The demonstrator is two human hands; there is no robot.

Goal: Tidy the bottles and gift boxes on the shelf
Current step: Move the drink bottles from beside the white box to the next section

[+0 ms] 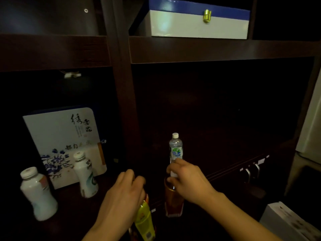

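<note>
My left hand (125,193) grips the top of a bottle with a yellow-green label (144,221) at the bottom middle. My right hand (187,181) curls round the top of a brown tea bottle (173,200). Just behind it stands a clear water bottle (175,146) with a white cap, and my index finger touches its lower part. In the left compartment two white bottles (37,193) (85,176) stand before a white gift box with blue flowers (60,136), which leans upright. A blue-and-white box with a gold clasp (198,25) lies on the upper shelf.
A dark wooden upright (125,101) divides the left and right compartments. The right compartment behind the water bottle is dark. Metal handles (251,171) show low at the right. A white carton (288,221) sits at the bottom right corner.
</note>
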